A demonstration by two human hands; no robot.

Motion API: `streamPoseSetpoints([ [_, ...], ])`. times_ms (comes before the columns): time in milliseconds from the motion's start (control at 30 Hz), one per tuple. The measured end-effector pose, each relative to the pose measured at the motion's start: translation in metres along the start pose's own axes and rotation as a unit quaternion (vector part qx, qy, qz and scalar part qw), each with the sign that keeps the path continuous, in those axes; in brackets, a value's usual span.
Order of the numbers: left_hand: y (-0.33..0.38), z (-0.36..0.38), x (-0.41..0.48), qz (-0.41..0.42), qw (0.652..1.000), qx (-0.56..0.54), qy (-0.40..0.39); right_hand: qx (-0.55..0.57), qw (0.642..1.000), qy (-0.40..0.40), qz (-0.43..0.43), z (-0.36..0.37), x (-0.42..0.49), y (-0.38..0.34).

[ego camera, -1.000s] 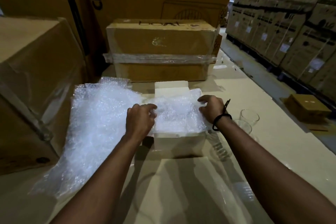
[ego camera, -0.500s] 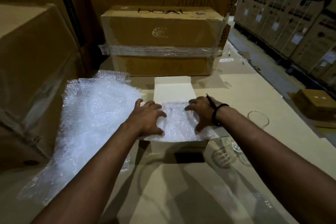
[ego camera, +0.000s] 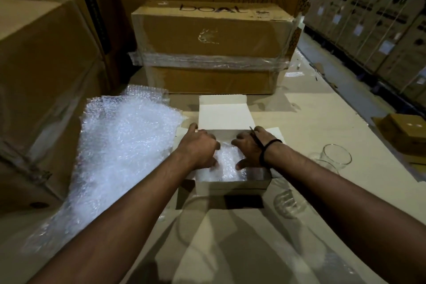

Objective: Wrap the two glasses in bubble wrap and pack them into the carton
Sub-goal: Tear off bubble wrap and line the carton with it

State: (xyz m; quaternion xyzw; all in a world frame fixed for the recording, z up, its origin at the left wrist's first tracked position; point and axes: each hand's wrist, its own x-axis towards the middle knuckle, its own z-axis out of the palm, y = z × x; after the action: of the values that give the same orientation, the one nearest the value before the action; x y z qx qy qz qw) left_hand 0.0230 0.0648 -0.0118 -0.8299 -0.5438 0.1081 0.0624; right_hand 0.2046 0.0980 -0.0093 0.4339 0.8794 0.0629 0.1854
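Cardboard sheeting (ego camera: pixel 311 117) underlies the left hand (ego camera: pixel 198 147) and right hand (ego camera: pixel 250 147), both clutching clear bubble wrap (ego camera: pixel 227 161) inside a small white box (ego camera: pixel 230 185); brown cartons (ego camera: pixel 212 37) stand beyond.

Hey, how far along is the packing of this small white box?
Done: the white box stands open with bubble wrap inside. In hand: the left grip and right grip hold that wrap down in it. Left: the glasses sit outside on the right, and the lid flap is not yet closed.
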Motion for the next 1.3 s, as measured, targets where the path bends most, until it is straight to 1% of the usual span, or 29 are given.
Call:
streamPoseSetpoints([
  [67, 0.01, 0.008, 0.007, -0.007, 0.999, 0.025, -0.043, -0.003, 1.0, -0.025, -0.008, 0.005, 0.004, -0.011],
  [133, 0.018, 0.016, 0.013, -0.017, 0.996, 0.058, -0.071, 0.0, 0.998, -0.055, 0.005, 0.011, 0.009, -0.018],
  [200, 0.021, 0.019, 0.017, -0.019, 0.994, 0.076, -0.078, 0.016, 0.997, -0.071, 0.016, 0.015, 0.014, -0.021],
  [300, 0.013, 0.014, 0.016, -0.018, 0.997, 0.048, -0.054, 0.023, 0.998, -0.062, 0.018, 0.013, 0.012, -0.013],
  [367, 0.006, 0.012, 0.013, -0.009, 0.998, 0.046, -0.031, -0.007, 0.998, -0.06, 0.027, 0.006, 0.006, -0.002],
  [400, 0.005, 0.012, 0.011, -0.004, 0.998, 0.051, -0.038, -0.027, 0.996, -0.075, 0.029, 0.003, 0.002, 0.003],
  [500, 0.011, 0.019, 0.006, -0.022, 0.991, 0.086, -0.102, -0.069, 0.988, -0.136, 0.035, 0.001, -0.007, 0.003],
  [567, 0.017, 0.021, 0.006, -0.031, 0.987, 0.103, -0.121, -0.098, 0.983, -0.151, 0.038, 0.002, -0.008, -0.005],
  [667, 0.017, 0.016, 0.006, -0.02, 0.991, 0.093, -0.091, -0.099, 0.983, -0.151, 0.034, -0.002, -0.013, -0.011],
  [700, 0.015, 0.014, 0.006, -0.009, 0.994, 0.083, -0.071, -0.088, 0.986, -0.139, 0.031, -0.003, -0.013, -0.011],
  [767, 0.011, 0.01, 0.005, 0.012, 0.996, 0.07, -0.052, -0.07, 0.994, -0.084, 0.008, 0.0, -0.008, -0.01],
  [833, 0.01, 0.012, 0.0, 0.013, 0.993, 0.067, -0.093, -0.049, 0.995, -0.066, -0.053, 0.007, -0.003, -0.015],
  [900, 0.012, 0.014, -0.002, -0.004, 0.987, 0.066, -0.148, -0.018, 0.994, -0.079, -0.076, 0.015, 0.0, -0.02],
  [967, 0.011, 0.013, -0.003, -0.014, 0.985, 0.055, -0.163, -0.005, 0.993, -0.096, -0.063, 0.015, 0.0, -0.02],
  [1000, 0.01, 0.011, -0.005, -0.013, 0.987, 0.048, -0.15, -0.013, 0.993, -0.102, -0.056, 0.012, 0.0, -0.019],
  [1100, 0.007, 0.003, -0.01, 0.0, 0.996, 0.045, -0.072, -0.057, 0.992, -0.111, -0.013, -0.005, -0.008, -0.012],
  [1133, 0.008, 0.001, -0.011, 0.0, 0.996, 0.057, -0.071, -0.071, 0.99, -0.124, 0.004, -0.01, -0.011, -0.008],
  [1233, 0.013, 0.001, -0.014, -0.015, 0.986, 0.089, -0.142, -0.118, 0.973, -0.194, 0.045, -0.014, -0.019, -0.007],
  [1300, 0.017, 0.004, -0.011, -0.024, 0.98, 0.09, -0.173, -0.115, 0.971, -0.198, 0.062, -0.011, -0.019, -0.012],
])
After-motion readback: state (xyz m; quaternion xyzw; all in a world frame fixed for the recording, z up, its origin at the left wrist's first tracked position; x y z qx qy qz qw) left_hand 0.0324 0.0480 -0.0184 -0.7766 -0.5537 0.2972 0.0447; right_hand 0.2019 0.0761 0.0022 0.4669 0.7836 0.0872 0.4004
